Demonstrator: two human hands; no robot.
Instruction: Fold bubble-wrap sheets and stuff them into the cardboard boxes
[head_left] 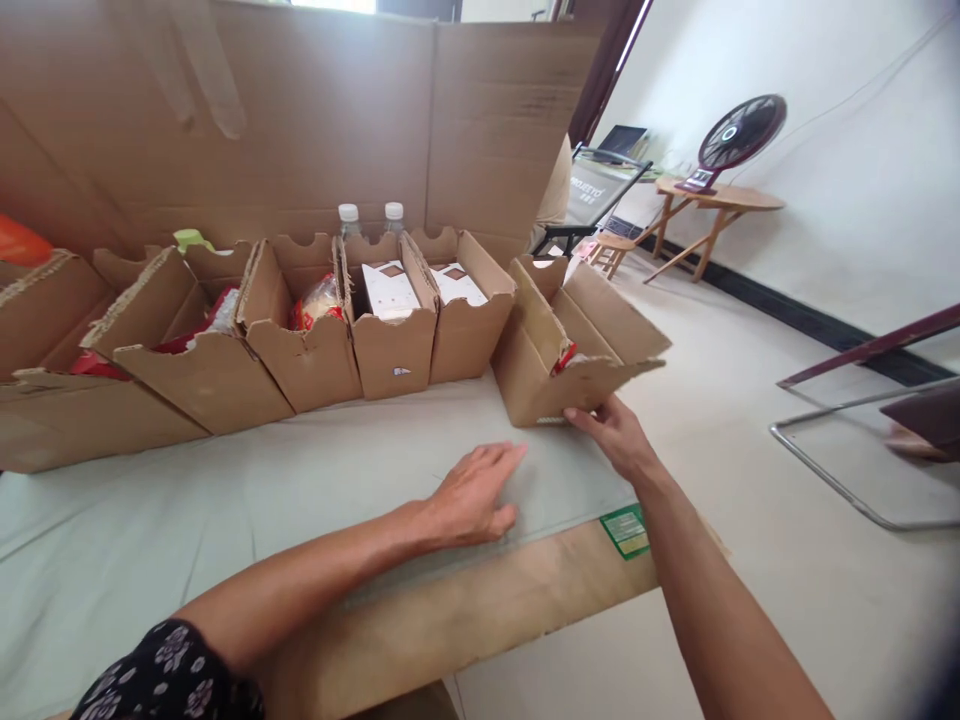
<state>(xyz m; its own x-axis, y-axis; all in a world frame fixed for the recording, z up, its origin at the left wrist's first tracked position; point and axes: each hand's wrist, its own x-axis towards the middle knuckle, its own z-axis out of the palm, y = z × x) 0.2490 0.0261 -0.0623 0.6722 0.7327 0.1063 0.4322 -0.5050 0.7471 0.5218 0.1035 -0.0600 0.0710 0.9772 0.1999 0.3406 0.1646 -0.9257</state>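
Observation:
At the right end of the row, an open-topped cardboard box (536, 385) stands slightly turned, with a bit of red packaging showing inside. My right hand (613, 432) grips its lower front right corner, thumb on the front face; the other fingers are mostly hidden behind the side. Over the pale green cloth (360, 470), my left hand (476, 495) is open, thumb apart from the fingers, and holds nothing. Nearest to it on the far side are a box with a white carton (459, 285) and another with a white carton (390, 290).
More cardboard boxes (202, 385) continue left, one holding a red-and-clear food packet (319, 303). Two white-capped bottles (349, 218) stand behind the row, before a tall cardboard panel (337, 120). The table's wooden edge (480, 615) runs along the front. A fan (739, 135) stands on a far table.

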